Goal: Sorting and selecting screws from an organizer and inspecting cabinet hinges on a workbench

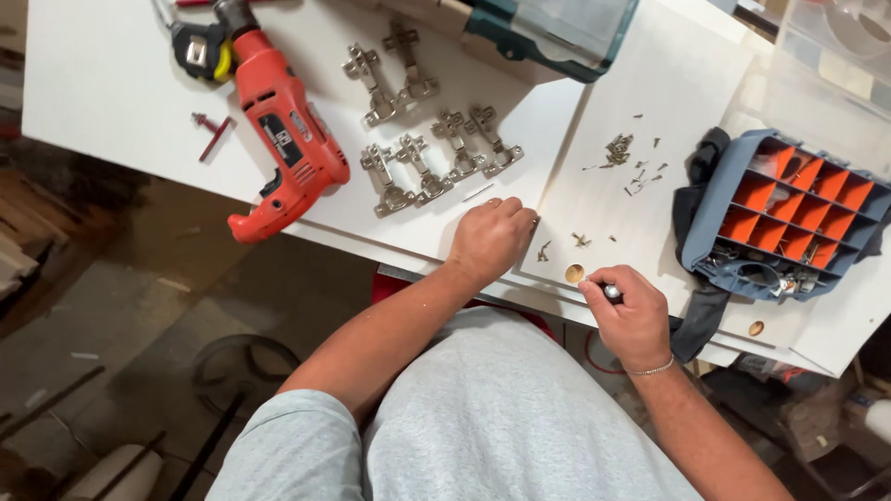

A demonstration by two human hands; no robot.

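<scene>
While the right hand (634,320) grips a small metal tool (612,293), the curled, empty-looking left hand (490,238) could knock loose screws (577,240) off the bench (111,83).

The right hand (633,320) closes round a small metal-tipped tool (612,293), and all but the tip is hidden in the fist. The left hand (490,237) curls its fingertips under, so what they touch cannot be seen. At the far edge, the teal case (548,32) and the tape measure (200,48) are cut off, as is the red drill's (283,130) chuck. The scattered screws (622,153) are too small to tell apart. The organiser's (789,209) contents are unclear.
</scene>
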